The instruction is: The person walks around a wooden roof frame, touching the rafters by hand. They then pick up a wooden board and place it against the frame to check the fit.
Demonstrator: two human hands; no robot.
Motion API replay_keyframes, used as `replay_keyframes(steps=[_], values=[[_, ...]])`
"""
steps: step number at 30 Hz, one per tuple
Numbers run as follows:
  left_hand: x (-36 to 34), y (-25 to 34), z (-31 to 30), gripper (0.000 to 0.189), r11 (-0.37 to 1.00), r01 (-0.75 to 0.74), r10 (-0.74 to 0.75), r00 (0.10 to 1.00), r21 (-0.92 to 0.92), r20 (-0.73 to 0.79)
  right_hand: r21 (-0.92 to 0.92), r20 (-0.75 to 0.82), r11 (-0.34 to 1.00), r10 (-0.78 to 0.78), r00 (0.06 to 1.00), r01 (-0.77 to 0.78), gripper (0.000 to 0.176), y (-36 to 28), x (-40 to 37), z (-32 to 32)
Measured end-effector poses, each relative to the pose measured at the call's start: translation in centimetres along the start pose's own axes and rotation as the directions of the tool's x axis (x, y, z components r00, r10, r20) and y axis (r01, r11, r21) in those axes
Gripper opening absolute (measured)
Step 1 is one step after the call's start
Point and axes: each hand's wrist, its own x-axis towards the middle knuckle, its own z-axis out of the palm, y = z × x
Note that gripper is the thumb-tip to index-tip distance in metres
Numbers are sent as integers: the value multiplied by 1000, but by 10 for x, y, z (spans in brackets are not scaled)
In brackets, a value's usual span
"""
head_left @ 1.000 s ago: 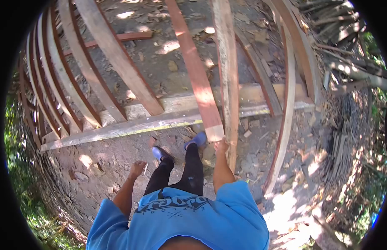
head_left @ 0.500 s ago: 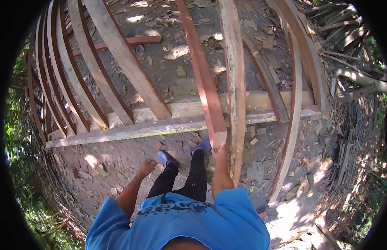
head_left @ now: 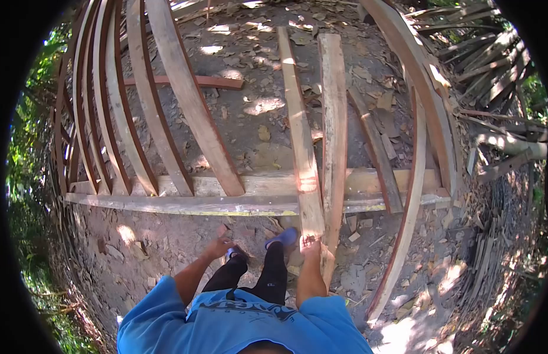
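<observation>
My right hand point(head_left: 310, 244) grips the near end of a long wooden plank point(head_left: 301, 147), its pale broad face turned up. That plank slopes away from me across a long timber beam point(head_left: 262, 206) lying on the ground. Close on its right lies another weathered plank point(head_left: 333, 118), also crossing the beam. My left hand point(head_left: 219, 246) hangs in the air over my left shoe, fingers loosely bent and apart, with nothing visible in it. The underside of the right hand's grip is hidden.
To the left, several boards point(head_left: 194, 106) lean in a row against the beam. A short dark board point(head_left: 374, 150), a curved narrow board point(head_left: 410, 189) and a wide curved board point(head_left: 421, 76) stand to the right. Dry leaves and wood chips litter the dirt point(head_left: 262, 118).
The plank in my right hand has turned from its reddish face to a paler one, and its far end now shows. My view has tilted, shifting the scene lower.
</observation>
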Motion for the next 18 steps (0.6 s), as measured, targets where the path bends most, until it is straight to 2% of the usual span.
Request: replay_keyframes(steps=[1,2,4,6,7,8,9,11,12,13,14,15,16,17,18], values=[[4,9,4,46,999,-26,25,1000,26,17,-63,-38,998,-8,999,6,48,-2,-4,2],[2,14,4,47,998,-46,44,999,48,32,-51,-11,999,1,1000,-2,58,-2,-10,2],[33,-37,33,48,959,-262,260,965,106,36,-182,43,983,13,999,-5,70,-5,1,-6],[1,13,8,46,991,-124,126,990,43,-63,-417,23,909,27,999,-15,78,-6,-3,-1],[-6,21,-5,47,998,-66,66,996,-10,-58,-555,-10,832,-3,1000,-3,82,-4,-21,6],[-12,25,-14,47,998,-13,11,999,-64,-42,-667,7,741,-94,996,74,82,-3,-35,8],[-22,22,-14,47,992,35,-37,999,-119,-14,-776,-11,623,-165,986,95,78,-4,-41,3],[-10,-34,1,42,982,-166,153,979,-87,-136,-926,1,357,-321,947,122,71,-13,-34,3],[-7,-57,4,40,961,-270,254,946,-60,-199,-947,76,236,-489,869,216,49,-26,15,-16],[-16,-62,-4,34,950,-310,295,932,-45,-210,-945,136,181,-537,832,271,41,-33,25,-24],[-4,-105,7,28,838,-476,534,816,268,-222,-940,195,120,-581,790,321,35,-38,33,-30],[7,-146,16,22,629,-528,736,641,570,-218,-926,238,80,-636,735,369,29,-40,32,-26],[15,-174,18,18,602,-519,768,583,607,-263,-906,261,78,-672,693,416,24,-39,24,-23],[27,-193,14,16,518,-516,847,420,682,-326,-880,273,95,-701,659,465,20,-36,18,-22],[4,-190,-7,14,431,-512,897,330,743,-293,-857,277,118,-717,640,502,16,-29,14,-20]])
